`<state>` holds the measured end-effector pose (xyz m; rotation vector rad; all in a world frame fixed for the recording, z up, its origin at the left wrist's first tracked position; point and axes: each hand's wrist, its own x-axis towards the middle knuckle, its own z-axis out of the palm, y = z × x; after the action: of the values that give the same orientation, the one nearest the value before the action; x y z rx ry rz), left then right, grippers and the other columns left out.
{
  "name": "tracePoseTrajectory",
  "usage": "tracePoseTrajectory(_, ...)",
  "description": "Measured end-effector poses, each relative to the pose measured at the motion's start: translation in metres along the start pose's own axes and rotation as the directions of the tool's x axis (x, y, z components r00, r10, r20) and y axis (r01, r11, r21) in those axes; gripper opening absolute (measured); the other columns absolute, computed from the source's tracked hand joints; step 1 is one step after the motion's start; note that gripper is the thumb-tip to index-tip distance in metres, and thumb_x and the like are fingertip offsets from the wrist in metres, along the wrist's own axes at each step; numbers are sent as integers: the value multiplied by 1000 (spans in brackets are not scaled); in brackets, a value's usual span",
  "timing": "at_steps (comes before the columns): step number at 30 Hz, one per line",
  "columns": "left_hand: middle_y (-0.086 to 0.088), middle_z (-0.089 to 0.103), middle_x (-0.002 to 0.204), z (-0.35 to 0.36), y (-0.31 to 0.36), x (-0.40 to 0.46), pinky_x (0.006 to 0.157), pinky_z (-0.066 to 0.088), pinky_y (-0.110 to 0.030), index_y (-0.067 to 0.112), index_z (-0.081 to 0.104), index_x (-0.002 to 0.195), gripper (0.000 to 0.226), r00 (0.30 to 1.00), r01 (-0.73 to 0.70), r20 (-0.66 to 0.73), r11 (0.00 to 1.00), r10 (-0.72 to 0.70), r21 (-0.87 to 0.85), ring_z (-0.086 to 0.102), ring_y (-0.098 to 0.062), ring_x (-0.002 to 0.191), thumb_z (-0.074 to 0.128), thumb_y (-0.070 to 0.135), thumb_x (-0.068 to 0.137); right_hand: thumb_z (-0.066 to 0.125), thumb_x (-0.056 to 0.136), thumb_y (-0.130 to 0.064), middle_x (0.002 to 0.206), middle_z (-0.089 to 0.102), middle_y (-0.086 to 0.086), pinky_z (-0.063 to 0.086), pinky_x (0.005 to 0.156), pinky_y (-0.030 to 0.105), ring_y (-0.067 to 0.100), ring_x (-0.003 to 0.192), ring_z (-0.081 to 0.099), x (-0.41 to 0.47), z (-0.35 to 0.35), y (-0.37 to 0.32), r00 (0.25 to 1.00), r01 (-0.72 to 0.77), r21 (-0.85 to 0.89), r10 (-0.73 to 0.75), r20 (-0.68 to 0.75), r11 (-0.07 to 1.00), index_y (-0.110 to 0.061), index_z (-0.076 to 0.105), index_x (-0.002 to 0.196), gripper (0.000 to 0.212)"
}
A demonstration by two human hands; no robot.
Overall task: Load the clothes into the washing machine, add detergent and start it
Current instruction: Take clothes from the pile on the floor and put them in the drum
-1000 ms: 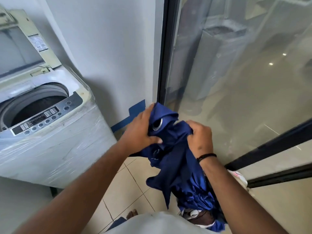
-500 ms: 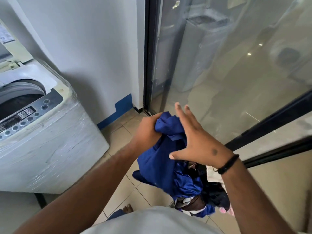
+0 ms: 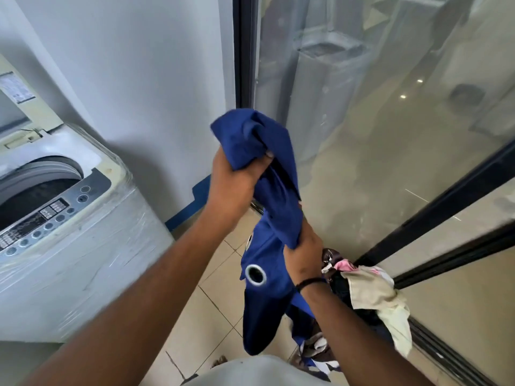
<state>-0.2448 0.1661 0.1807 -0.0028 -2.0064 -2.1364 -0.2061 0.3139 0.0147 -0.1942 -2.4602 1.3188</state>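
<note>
A blue cloth (image 3: 274,207) with a metal eyelet hangs between my hands in the middle of the view. My left hand (image 3: 234,182) grips its bunched upper end, raised high. Lower down, my right hand (image 3: 303,252) grips the same cloth, a black band on its wrist. Below and right of my hands lies a heap of other clothes (image 3: 370,299), cream, pink and dark. The top-loading washing machine (image 3: 83,246) stands at the left, wrapped in plastic film, its lid up and the drum (image 3: 36,188) open.
A white wall (image 3: 133,79) with a blue skirting strip rises behind the machine. Glass doors with dark frames (image 3: 242,65) fill the right side. The floor has beige tiles (image 3: 211,316). The machine's control panel (image 3: 50,213) faces me.
My left hand has lifted the top of the blue cloth higher. My right hand, flat against it before, now grips it lower down, stretching it out. The clothes heap shows more.
</note>
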Motion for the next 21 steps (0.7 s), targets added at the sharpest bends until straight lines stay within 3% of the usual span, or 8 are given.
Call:
tracePoseTrajectory(2,1,67,118,-26,-3,11,93,56,-46,15,41,142,81,990,-98,-67,945,125,312,66,-15,108,80,37,75,55,83,-10,122,69,6,52,96,37,23,113,65,19,-4,-3,996,86,-6,-86,-23,996,-16,57,137,55)
tracePoseTrajectory(5,-7,13,166,-62,-6,22,120,21,-58,28,-4,158,127,945,-224,38,554,326,802,12,-31,153,83,55,70,59,85,3,123,69,8,52,98,44,18,117,63,47,-10,-9,984,171,-8,-171,-40,985,-13,65,127,45)
tracePoseTrajectory(7,-5,-13,167,-69,-3,19,120,2,-63,28,-10,159,139,917,-344,195,442,349,828,-16,-31,153,80,71,62,57,83,14,135,62,11,46,108,41,22,127,57,59,-15,-26,975,217,-47,-219,-39,975,-10,66,129,53)
tracePoseTrajectory(11,2,-24,165,-57,-6,17,117,-5,-68,26,-17,157,161,841,-541,481,377,247,752,-27,-28,150,77,85,42,50,73,10,136,60,15,50,103,39,30,123,61,65,-18,-91,863,504,-133,-493,109,853,-7,70,122,55)
tracePoseTrajectory(14,8,-11,167,-58,-19,32,121,-1,-64,24,-18,157,164,800,-528,591,589,104,612,-17,-18,153,90,69,42,47,82,-9,123,69,13,55,94,32,26,112,67,51,-18,-137,678,735,-111,-722,140,669,-5,75,107,38)
tracePoseTrajectory(16,2,17,166,-64,-25,37,124,17,-52,23,-6,160,155,743,-479,663,763,89,434,12,-13,154,98,48,47,47,83,-1,117,71,12,54,95,30,23,108,68,42,-20,-152,600,798,-120,-795,85,590,-3,76,101,34)
tracePoseTrajectory(19,4,58,138,-68,-22,38,109,44,-32,19,39,149,111,699,-473,707,812,109,342,55,-8,128,99,26,56,44,80,5,113,72,10,54,91,26,20,102,68,38,-26,-156,607,790,-128,-794,21,600,-2,76,97,37)
tracePoseTrajectory(21,7,69,105,-69,-19,39,88,54,-34,15,60,118,69,724,-513,677,761,134,398,67,-9,97,95,25,60,46,76,9,115,70,4,54,87,23,18,99,67,37,-31,-161,634,771,-152,-768,94,618,-6,74,99,39)
